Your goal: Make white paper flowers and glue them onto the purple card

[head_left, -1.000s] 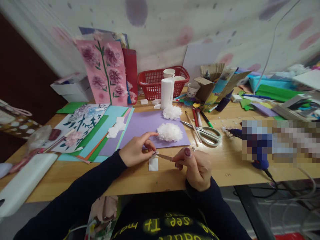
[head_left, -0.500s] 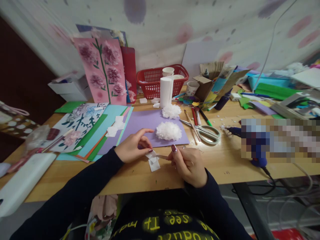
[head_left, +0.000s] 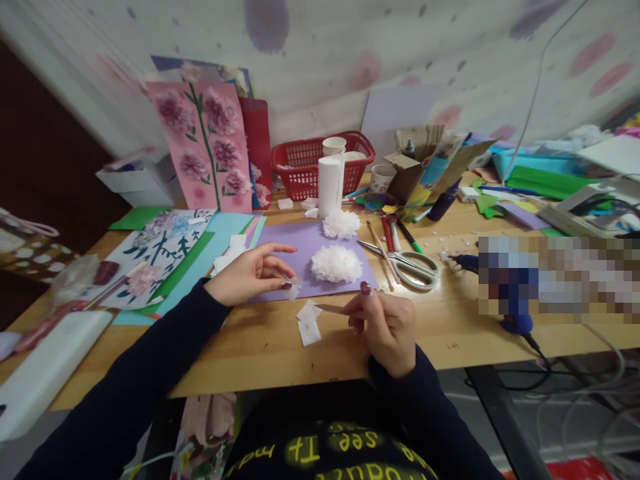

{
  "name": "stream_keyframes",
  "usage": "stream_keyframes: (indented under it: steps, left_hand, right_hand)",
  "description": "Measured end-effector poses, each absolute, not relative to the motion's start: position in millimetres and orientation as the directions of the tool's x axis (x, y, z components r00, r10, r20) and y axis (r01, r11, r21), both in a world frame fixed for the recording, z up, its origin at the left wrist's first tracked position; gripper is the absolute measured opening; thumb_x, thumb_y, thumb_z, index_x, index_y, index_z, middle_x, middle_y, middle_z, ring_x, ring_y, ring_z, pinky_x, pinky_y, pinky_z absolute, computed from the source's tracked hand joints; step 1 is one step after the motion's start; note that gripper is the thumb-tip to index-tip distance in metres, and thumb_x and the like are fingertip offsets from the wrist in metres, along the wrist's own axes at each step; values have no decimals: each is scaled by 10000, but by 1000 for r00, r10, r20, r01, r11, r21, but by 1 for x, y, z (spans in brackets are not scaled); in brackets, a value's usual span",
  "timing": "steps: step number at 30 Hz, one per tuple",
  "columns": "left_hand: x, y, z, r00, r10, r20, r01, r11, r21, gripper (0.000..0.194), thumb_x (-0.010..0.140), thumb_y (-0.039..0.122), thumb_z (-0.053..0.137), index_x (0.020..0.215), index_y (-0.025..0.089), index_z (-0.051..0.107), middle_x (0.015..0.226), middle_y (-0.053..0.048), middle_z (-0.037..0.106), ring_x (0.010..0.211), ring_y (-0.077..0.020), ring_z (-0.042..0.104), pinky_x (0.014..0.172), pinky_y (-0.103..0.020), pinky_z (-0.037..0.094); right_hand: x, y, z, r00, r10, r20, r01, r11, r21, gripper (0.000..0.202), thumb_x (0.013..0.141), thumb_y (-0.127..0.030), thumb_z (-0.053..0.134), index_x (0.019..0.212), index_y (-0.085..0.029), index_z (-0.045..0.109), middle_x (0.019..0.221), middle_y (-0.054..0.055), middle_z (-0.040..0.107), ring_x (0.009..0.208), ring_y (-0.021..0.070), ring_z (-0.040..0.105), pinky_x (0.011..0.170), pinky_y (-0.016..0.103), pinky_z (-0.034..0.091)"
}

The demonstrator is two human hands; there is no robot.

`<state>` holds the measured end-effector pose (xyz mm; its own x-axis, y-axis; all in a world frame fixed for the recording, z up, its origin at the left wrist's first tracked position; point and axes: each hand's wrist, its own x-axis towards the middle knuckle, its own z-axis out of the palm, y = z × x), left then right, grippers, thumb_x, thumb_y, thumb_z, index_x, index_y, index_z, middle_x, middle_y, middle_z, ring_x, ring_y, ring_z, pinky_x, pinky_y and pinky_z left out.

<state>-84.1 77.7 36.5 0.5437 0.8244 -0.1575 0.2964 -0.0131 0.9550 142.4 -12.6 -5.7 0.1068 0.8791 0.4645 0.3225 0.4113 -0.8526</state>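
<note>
My left hand pinches a small translucent white paper piece over the front edge of the purple sheet. In my right hand is a thin stick, its tip pointing left at small white paper squares on the table. A fluffy white paper flower lies on the purple sheet, and a second white flower sits just behind it. Scissors with pale handles rest right of the sheet.
Behind stand a white roll, a red basket and a pink flower picture. Pens lie near the scissors. At the right is a blue glue gun. Coloured sheets cover the left, beside a white case.
My left hand has moved left and up, away from the paper squares, with a small paper piece. My right hand has shifted slightly right, still with the stick.
</note>
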Motion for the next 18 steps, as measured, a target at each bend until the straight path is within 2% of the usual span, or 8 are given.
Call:
stream_keyframes:
  steps: [3,6,13,18]
  left_hand:
    - [-78,69,36,550,817,-175,198,77,977,608,659,180,736,1203,160,464,862,-28,686,798,-156,667,781,-313,505]
    - [-68,60,32,563,806,-183,136,129,982,619,649,152,741,1205,153,466,850,-25,682,812,-158,663,784,-312,504]
    - [-56,51,27,568,798,-201,141,147,979,640,628,87,723,1202,150,449,833,13,619,703,-99,621,720,-276,500]
    - [-54,52,24,555,817,-158,136,98,986,606,657,119,709,1199,142,440,808,5,628,759,-129,626,771,-325,499]
  right_hand:
    - [142,-12,-6,276,898,342,118,321,-940,469,944,-389,430,607,-153,656,431,-11,548,349,91,513,388,212,415]
    - [141,-11,-5,334,895,296,-16,320,-947,488,935,-433,441,603,-151,662,430,-8,551,358,96,517,387,220,416]
    - [142,-10,-6,342,897,280,-132,341,-931,477,920,-438,468,601,-149,675,451,4,573,370,103,527,402,235,407]
    - [143,-10,-5,297,921,254,-200,320,-926,487,920,-425,463,576,-149,671,428,4,563,339,97,499,366,227,365]
